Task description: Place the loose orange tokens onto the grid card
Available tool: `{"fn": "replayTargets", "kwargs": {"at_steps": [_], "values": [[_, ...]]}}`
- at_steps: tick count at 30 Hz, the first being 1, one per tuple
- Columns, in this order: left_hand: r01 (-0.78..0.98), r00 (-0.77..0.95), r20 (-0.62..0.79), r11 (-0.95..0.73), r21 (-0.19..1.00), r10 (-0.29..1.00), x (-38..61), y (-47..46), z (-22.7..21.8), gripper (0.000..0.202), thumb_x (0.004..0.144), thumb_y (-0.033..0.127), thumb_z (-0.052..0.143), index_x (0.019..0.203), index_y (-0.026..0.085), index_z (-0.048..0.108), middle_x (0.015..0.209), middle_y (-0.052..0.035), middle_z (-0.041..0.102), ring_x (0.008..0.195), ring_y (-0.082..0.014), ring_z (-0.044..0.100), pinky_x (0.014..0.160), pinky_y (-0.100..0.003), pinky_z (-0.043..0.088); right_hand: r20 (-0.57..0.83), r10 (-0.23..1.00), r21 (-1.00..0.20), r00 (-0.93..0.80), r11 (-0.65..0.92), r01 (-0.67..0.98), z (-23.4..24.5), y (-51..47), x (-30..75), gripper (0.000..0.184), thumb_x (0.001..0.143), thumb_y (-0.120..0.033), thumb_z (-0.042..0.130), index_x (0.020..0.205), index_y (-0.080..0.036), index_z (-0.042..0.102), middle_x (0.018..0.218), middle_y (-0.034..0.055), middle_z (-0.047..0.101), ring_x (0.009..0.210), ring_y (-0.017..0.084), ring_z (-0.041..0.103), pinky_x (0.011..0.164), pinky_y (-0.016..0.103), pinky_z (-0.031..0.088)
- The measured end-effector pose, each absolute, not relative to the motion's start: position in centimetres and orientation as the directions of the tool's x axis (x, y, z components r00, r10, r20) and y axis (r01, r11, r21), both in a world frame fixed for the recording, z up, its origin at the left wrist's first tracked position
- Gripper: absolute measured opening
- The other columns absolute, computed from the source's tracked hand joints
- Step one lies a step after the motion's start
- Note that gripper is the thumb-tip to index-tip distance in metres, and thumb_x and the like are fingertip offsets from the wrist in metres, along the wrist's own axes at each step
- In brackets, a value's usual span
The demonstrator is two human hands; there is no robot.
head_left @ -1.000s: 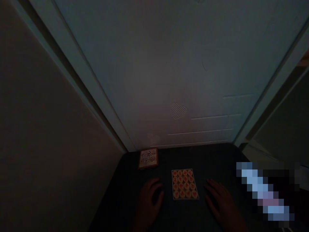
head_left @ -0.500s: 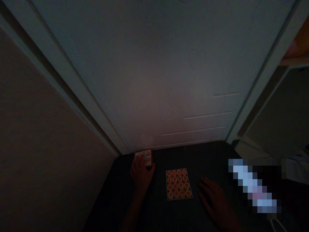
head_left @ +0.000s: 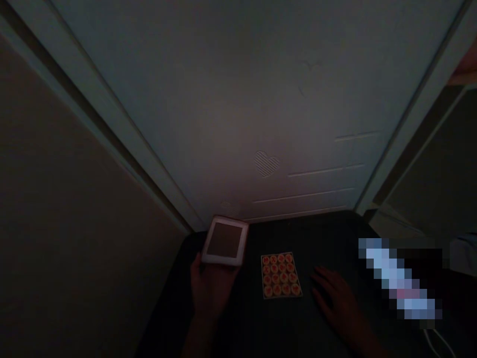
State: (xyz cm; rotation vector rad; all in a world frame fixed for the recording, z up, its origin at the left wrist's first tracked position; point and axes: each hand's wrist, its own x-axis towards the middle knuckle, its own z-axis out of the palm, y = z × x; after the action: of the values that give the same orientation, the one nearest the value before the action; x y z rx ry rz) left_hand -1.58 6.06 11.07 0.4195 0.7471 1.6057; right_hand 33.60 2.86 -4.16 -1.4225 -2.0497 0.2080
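Note:
My left hand point(head_left: 213, 288) grips a square box lid point(head_left: 225, 239) from below and behind. The lid is tilted up, so its pale inner rim and brown inside face me. Right of it, a shallow square tray point(head_left: 263, 278) lies on the dark table. Rows of round Chinese chess pieces point(head_left: 279, 278) with red markings fill the tray. My right hand point(head_left: 333, 293) lies palm down on the table just right of the tray, fingers stretched out and holding nothing.
The dark table point(head_left: 298, 325) ends against a white panel point(head_left: 223, 109) with embossed hearts and lines. A brown wall point(head_left: 67, 209) closes off the left. A bright, blurred-out object point(head_left: 398, 281) lies at right, with a white cable point(head_left: 439, 340) below it.
My left hand has raised the box off the table's back left and turned it, so the printed face is replaced by the hollow inside. My right hand stays beside the tray.

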Motion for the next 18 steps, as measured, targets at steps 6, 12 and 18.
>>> {"fn": "replayTargets", "kwargs": {"at_steps": [6,12,18], "values": [[-0.121,-0.36,0.243,-0.304,0.945,0.901,1.7,3.4,9.9,0.053,0.085,0.063,0.064,0.124,0.027,0.069,0.136,-0.0095,0.066,0.132,-0.0361,0.056,0.107,-0.053,0.048,0.29,0.957,-0.772,-0.004,0.236,0.59,-1.0,1.6,32.6,0.037,0.098,-0.044,0.056,0.13,-0.028,0.068,0.138,0.0101,0.067,0.129,0.033,0.062,0.111,0.058,0.048],[0.653,0.175,0.739,-0.639,0.407,0.65,6.7,-0.2,8.1,0.065,0.075,0.034,0.075,0.137,0.024,0.055,0.139,-0.0142,0.058,0.132,-0.0371,0.053,0.109,-0.059,0.045,0.07,0.995,-0.986,0.068,0.079,-0.149,5.7,-0.6,27.8,0.061,0.094,-0.055,0.063,0.148,-0.031,0.048,0.136,0.013,0.068,0.119,0.031,0.07,0.099,0.048,0.059],[0.673,0.28,0.795,-0.701,0.237,0.538,8.7,-1.7,6.1,0.069,0.078,0.06,0.079,0.135,0.028,0.057,0.133,-0.0122,0.063,0.128,-0.0346,0.057,0.111,-0.055,0.045,-0.104,0.969,-0.955,0.224,-0.035,-0.293,9.3,0.0,25.2,0.08,0.085,-0.053,0.075,0.153,-0.03,0.04,0.134,0.0121,0.068,0.113,0.033,0.071,0.091,0.046,0.062]]}}
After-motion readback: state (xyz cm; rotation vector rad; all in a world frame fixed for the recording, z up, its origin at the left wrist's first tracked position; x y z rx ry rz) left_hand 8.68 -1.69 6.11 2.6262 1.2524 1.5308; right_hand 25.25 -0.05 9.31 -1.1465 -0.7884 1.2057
